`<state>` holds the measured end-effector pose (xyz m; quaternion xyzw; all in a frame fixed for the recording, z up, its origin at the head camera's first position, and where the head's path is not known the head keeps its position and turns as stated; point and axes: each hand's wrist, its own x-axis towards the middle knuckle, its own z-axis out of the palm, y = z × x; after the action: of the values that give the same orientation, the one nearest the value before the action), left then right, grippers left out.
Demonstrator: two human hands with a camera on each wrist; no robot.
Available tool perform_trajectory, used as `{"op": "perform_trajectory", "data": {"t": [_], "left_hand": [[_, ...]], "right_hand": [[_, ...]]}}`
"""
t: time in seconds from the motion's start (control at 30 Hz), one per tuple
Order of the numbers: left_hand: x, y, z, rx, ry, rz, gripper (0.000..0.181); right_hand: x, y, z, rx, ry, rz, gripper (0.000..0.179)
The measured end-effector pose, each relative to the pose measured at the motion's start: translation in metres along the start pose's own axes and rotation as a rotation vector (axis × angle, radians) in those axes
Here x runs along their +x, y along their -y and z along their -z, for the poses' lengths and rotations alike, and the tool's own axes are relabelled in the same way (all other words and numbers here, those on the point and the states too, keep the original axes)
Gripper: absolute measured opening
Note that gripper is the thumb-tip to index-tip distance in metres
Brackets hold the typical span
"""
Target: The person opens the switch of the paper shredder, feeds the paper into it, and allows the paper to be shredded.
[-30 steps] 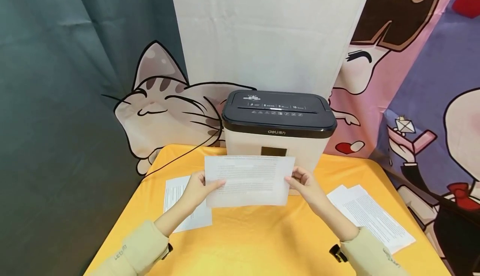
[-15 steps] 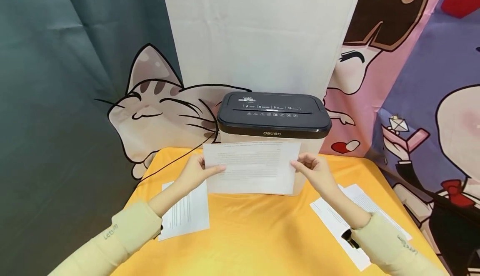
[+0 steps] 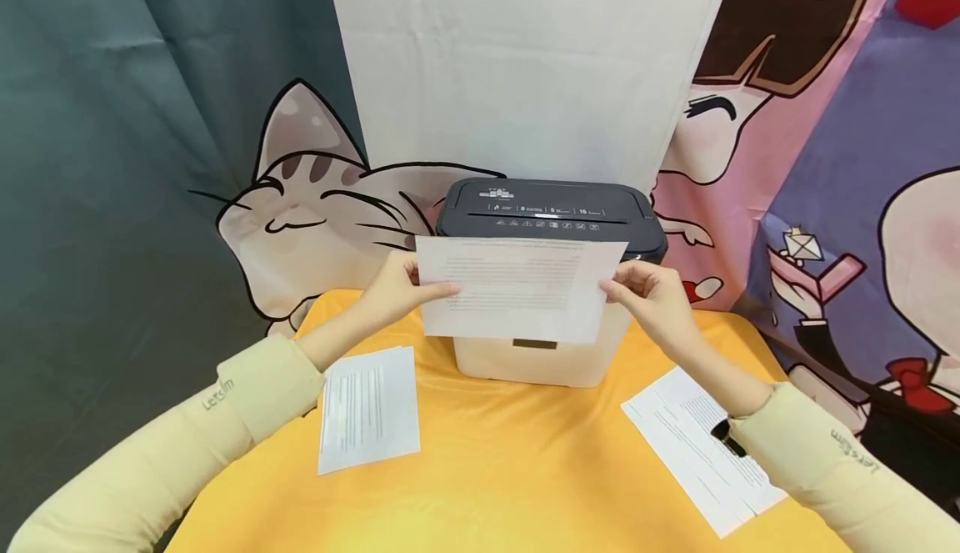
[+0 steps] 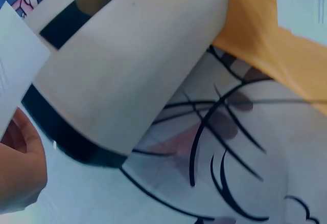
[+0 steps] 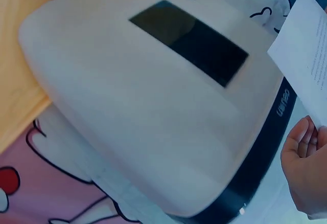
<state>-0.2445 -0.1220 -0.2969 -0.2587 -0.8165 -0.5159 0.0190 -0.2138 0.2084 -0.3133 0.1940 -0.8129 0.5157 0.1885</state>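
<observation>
A white printed sheet of paper (image 3: 517,290) is stretched between my two hands, held upright in front of the paper shredder (image 3: 525,365). My left hand (image 3: 397,290) pinches its left edge, thumb on the near face. At the right edge my right hand (image 3: 654,299) pinches it likewise, fingers curled behind. The sheet's top edge overlaps the front of the shredder's dark lid (image 3: 555,207); the slot in the lid shows above it. In the left wrist view the sheet's corner (image 4: 18,63) stands beside the shredder's white body, and in the right wrist view my right hand (image 5: 306,168) holds the other side.
Printed papers (image 3: 371,411) lie on the yellow tablecloth (image 3: 517,470) at the left. More printed sheets (image 3: 693,444) lie at the right, partly under my right forearm. A cartoon-printed curtain (image 3: 517,69) hangs right behind the shredder.
Both hands have raised the sheet and carried it forward, from in front of the shredder's body up to the front of its lid. The pinch at both edges is unchanged.
</observation>
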Motion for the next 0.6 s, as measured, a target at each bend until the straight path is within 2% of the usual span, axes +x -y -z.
{"op": "perform_trajectory", "data": {"t": [0.17,0.4,0.5,0.6], "left_hand": [[0.020,-0.016,0.011,-0.016,0.006,-0.035,0.023],[0.046,-0.037,0.022,0.034,0.020,-0.056,0.026],[0.055,-0.044,0.027,0.029,0.021,-0.083,0.029],[0.066,-0.050,0.030,0.009,-0.006,-0.109,0.028]], "right_hand": [[0.015,0.010,0.012,-0.032,-0.026,0.009,0.011],[0.040,0.025,0.031,-0.147,-0.083,0.063,0.010],[0.050,0.032,0.035,-0.151,-0.097,0.075,0.011],[0.060,0.038,0.039,-0.155,-0.106,0.087,0.011]]}}
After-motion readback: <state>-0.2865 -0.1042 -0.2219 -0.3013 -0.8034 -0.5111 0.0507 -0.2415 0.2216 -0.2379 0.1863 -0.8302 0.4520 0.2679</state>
